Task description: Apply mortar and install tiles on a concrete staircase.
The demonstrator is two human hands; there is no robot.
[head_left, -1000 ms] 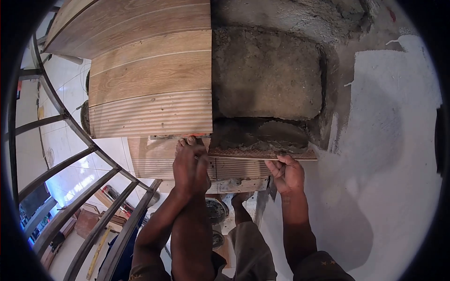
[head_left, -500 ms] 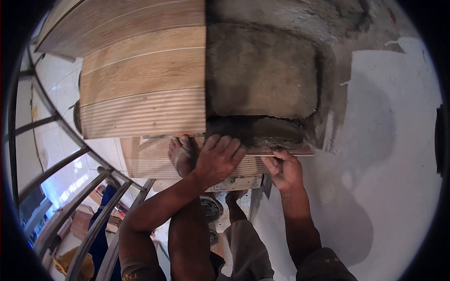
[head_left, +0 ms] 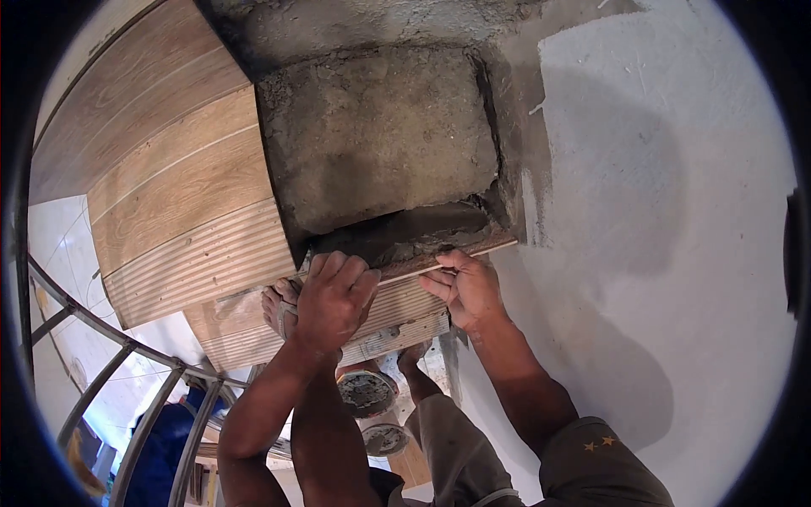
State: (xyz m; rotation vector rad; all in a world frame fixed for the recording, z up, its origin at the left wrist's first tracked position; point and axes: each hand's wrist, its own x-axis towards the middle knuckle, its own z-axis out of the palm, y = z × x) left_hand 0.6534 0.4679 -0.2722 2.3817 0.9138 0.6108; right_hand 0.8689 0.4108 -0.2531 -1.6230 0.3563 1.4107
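A thin tile (head_left: pixel 407 274) stands on edge along the front of a bare concrete step (head_left: pixel 380 139). My left hand (head_left: pixel 332 300) curls its fingers over the tile's top edge near the left end, beside the finished wood-look steps. Toward the right end, my right hand (head_left: pixel 469 291) pinches the same edge between thumb and fingers. Grey wet mortar (head_left: pixel 414 245) lies in the gap behind the tile. Most of the tile's front face is hidden by my hands and the viewing angle.
Wood-look tiled steps with a ribbed nosing (head_left: pixel 203 258) rise at the left. A metal railing (head_left: pixel 118 359) curves past them. A white wall (head_left: pixel 608 211) borders the right. Below are a lower tiled step (head_left: pixel 397 308), my bare foot, and buckets of mortar (head_left: pixel 367 393).
The view has turned, so the steps now appear slanted and farther left. Both hands keep their hold on the tile's edge; the left hand's knuckles look more raised.
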